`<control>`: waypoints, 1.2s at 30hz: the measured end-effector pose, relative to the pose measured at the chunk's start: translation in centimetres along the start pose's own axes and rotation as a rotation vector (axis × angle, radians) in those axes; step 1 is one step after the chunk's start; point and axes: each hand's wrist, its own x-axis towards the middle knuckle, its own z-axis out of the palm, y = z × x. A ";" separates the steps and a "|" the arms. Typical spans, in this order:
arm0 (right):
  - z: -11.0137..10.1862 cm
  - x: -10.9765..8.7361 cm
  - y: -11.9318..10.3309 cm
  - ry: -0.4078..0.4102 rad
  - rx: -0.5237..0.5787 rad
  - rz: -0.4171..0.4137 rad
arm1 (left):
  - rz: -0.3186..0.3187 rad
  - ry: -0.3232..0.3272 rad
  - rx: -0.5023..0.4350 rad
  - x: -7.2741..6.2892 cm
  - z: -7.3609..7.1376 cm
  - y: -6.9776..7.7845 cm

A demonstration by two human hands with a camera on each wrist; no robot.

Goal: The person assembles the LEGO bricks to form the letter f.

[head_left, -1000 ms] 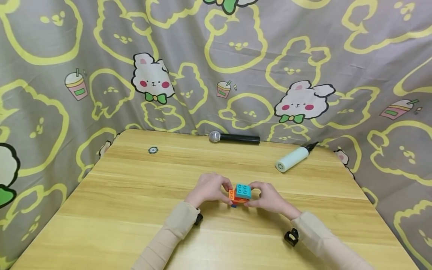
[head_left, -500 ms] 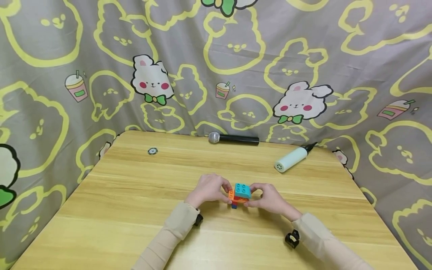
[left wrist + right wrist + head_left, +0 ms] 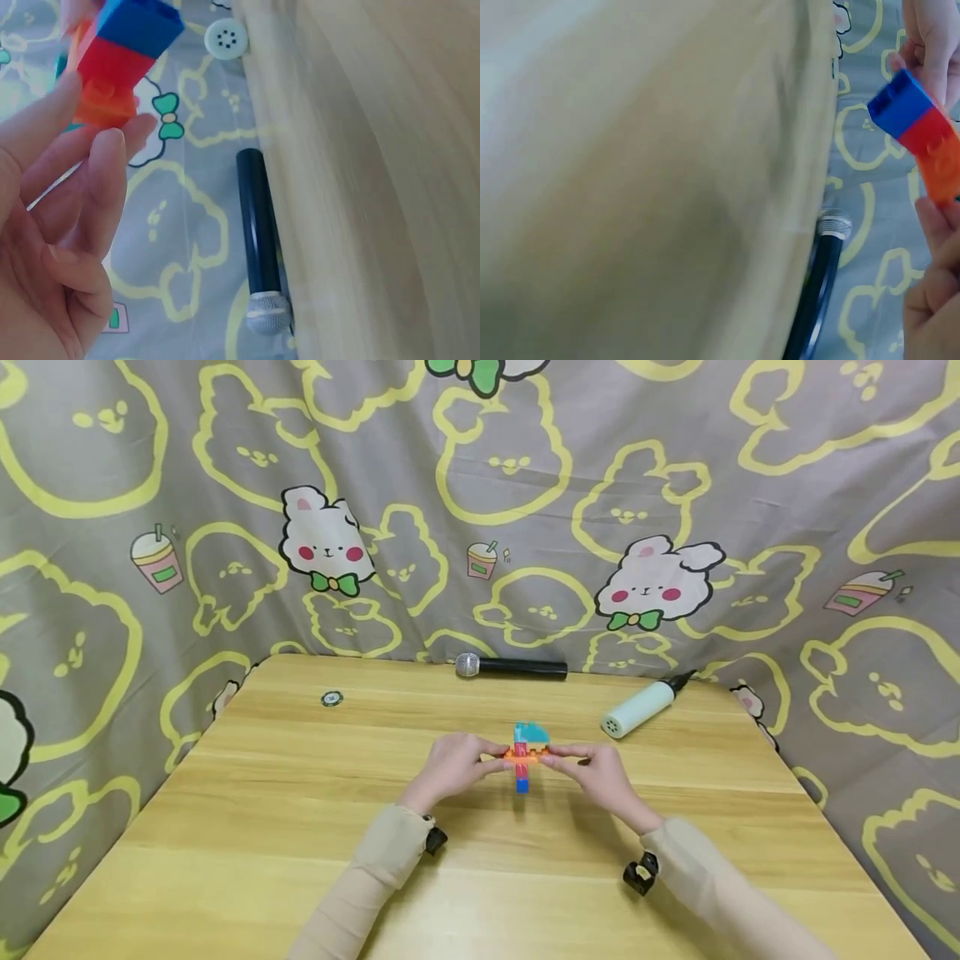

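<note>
A small toy-brick model (image 3: 522, 770) is held up between both hands in the head view. From bottom to top it has a blue brick (image 3: 140, 28), a red brick (image 3: 114, 69), an orange plate-like brick and a teal curved brick (image 3: 533, 733). My left hand (image 3: 454, 767) pinches the orange brick's left end between thumb and fingers. At the other end, my right hand (image 3: 596, 772) pinches the same orange brick. Both wrist views show the blue underside tilted toward the camera; the teal top is mostly hidden there.
A black microphone (image 3: 522, 669) with a silver head lies along the table's back edge. Right of it lies a pale green hand pump (image 3: 639, 708) with a black nozzle. A round chip (image 3: 332, 698) rests at the back left of the wooden table (image 3: 247, 827). Patterned curtains surround it.
Both hands have raised the brick model and tipped it, so its front with the red and blue bricks now shows. The head view has shifted slightly.
</note>
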 end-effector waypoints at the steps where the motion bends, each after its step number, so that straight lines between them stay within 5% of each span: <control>1: 0.0 0.2 -0.2 0.025 -0.010 -0.020 | -0.006 0.007 0.005 0.2 0.0 0.1; 5: 0.0 1.3 -0.8 0.129 -0.112 -0.081 | -0.008 0.063 0.134 1.7 -0.3 0.7; 10: 0.4 2.6 -1.4 0.214 -0.189 -0.019 | 0.001 0.129 0.309 3.5 -0.7 1.0; 16: 1.0 4.0 -0.6 0.210 -0.209 0.079 | -0.002 0.045 0.331 5.5 -0.1 0.3; 26: 2.0 4.7 1.5 0.030 -0.106 0.287 | -0.064 -0.081 0.359 6.3 2.0 -1.2; 36: 2.8 4.0 3.5 0.002 -0.108 0.266 | -0.092 -0.195 0.348 6.5 3.3 -1.0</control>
